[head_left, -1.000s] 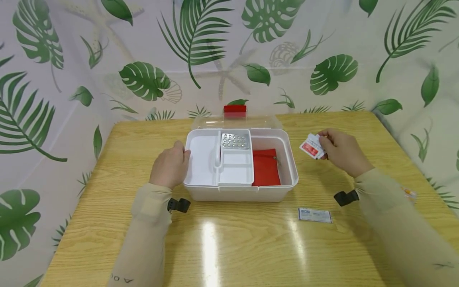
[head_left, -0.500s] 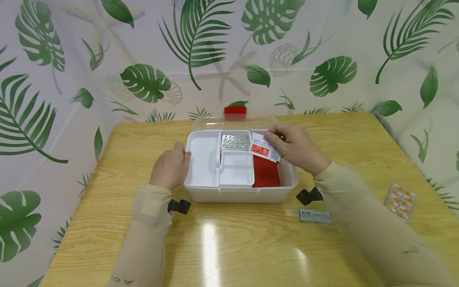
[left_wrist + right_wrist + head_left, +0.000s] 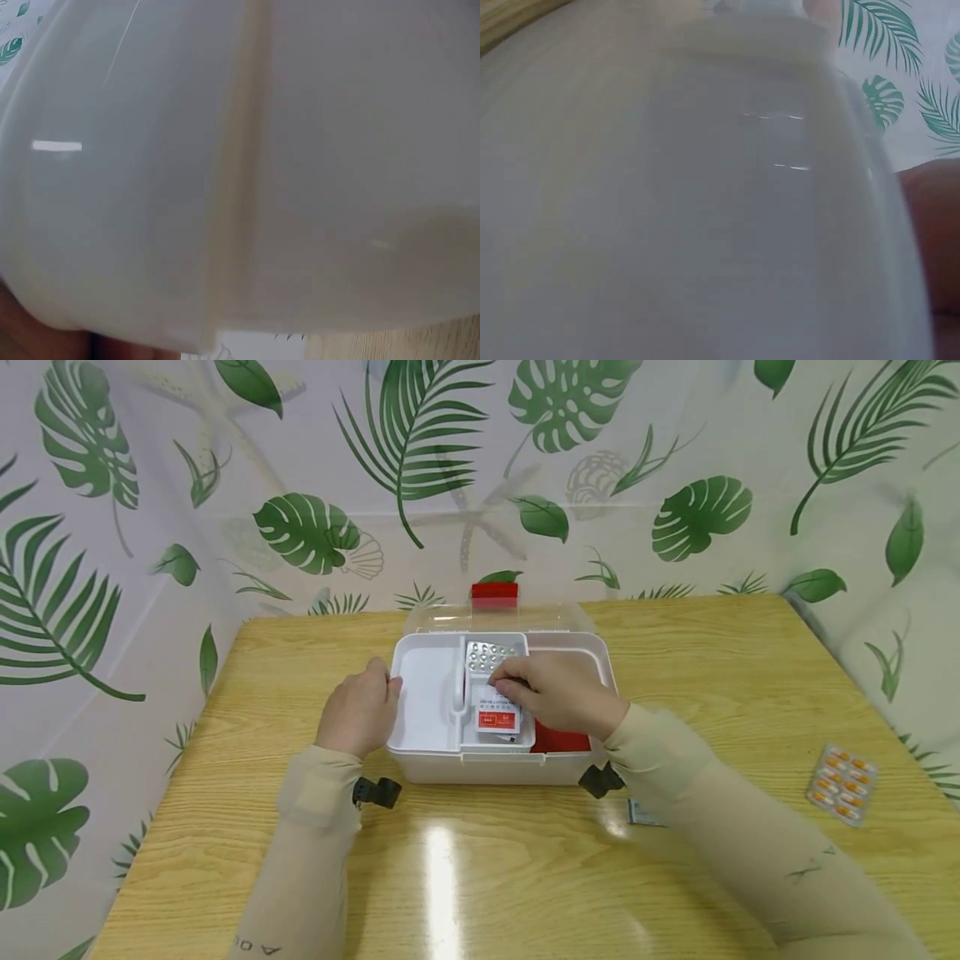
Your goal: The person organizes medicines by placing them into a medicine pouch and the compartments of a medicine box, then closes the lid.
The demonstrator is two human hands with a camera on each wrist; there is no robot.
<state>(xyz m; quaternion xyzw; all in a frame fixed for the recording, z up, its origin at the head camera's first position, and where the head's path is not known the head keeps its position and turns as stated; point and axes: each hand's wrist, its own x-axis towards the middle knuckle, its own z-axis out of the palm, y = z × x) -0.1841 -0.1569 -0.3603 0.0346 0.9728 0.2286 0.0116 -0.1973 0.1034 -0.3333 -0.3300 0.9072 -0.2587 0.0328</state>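
A white plastic storage box stands with its lid open, an inner tray on its left side. My left hand grips the box's left rim; the left wrist view shows the box's pale wall with fingers at the lower edge. Between thumb and fingers, my right hand pinches small white-and-red sachets over the tray's front small compartment. Behind them a silver blister pack lies in the rear compartment. A red pouch is in the box's right part, partly hidden by the right hand.
A blister pack of orange-and-white capsules lies on the wooden table at the right. One small blue-and-white packet is partly covered by the right sleeve. The clear lid with its red latch leans back behind the box.
My right hand has carried the sachets leftward from the table right of the box, across its right part, to the tray's small compartment. The left hand has stayed on the rim.
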